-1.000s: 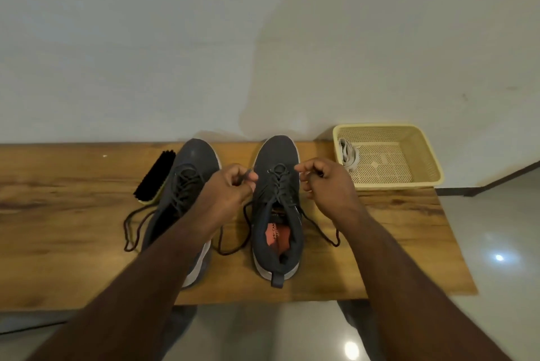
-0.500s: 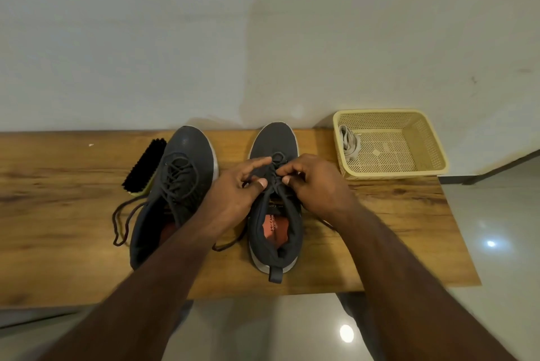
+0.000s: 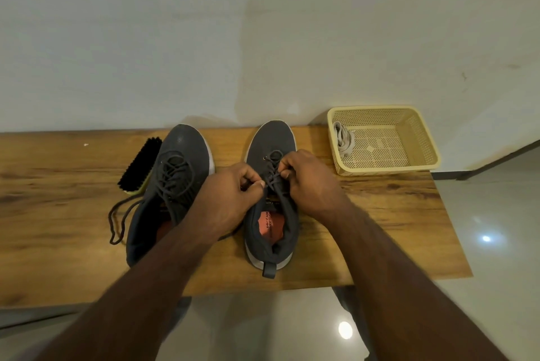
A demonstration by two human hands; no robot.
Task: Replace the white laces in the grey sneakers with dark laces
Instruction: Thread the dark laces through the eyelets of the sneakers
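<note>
Both hands over the right grey sneaker (image 3: 270,185) on the desk (image 3: 380,214); left hand (image 3: 230,200) and right hand (image 3: 306,179) each have their grip pinched on the dark lace (image 3: 273,173) near the upper eyelets; I'd pull both ends evenly, keep the crossings flat, snug from the toe up before tying. Left sneaker (image 3: 172,185) is already dark-laced, its ends loose on the desk; white laces (image 3: 344,138) sit in the yellow basket (image 3: 420,141).
</note>
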